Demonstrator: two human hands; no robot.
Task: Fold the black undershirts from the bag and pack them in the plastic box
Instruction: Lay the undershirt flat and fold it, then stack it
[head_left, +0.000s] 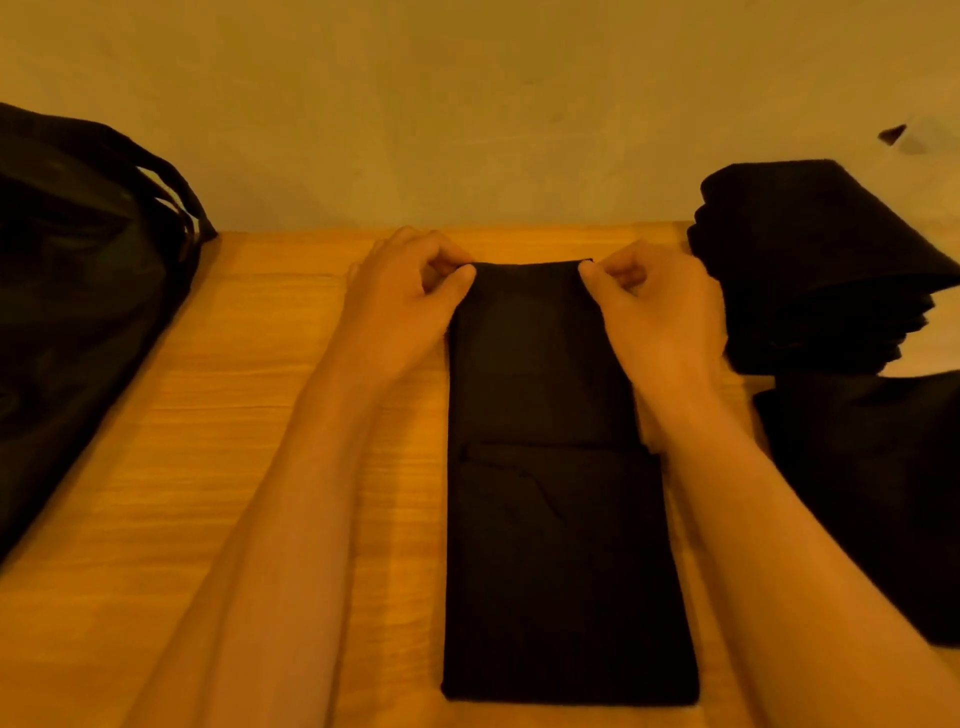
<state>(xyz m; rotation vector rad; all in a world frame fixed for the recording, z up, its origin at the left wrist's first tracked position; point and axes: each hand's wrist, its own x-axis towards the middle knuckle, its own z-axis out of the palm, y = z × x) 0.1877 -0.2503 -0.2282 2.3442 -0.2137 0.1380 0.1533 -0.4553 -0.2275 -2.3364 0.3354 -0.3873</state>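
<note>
Fingers (461, 275) of left hand (405, 306) and right hand (660, 317) pinch far corners of the long black undershirt (556, 545) on grained wooden table (291, 441), plain wall (467, 104) behind.

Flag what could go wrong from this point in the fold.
1. The left hand and right hand pinch only the far corners of the undershirt; once lifted, the middle may sag and the fold may land crooked.
2. The stack of folded shirts sits close beside the right hand; a wide swing could knock it askew.
</note>
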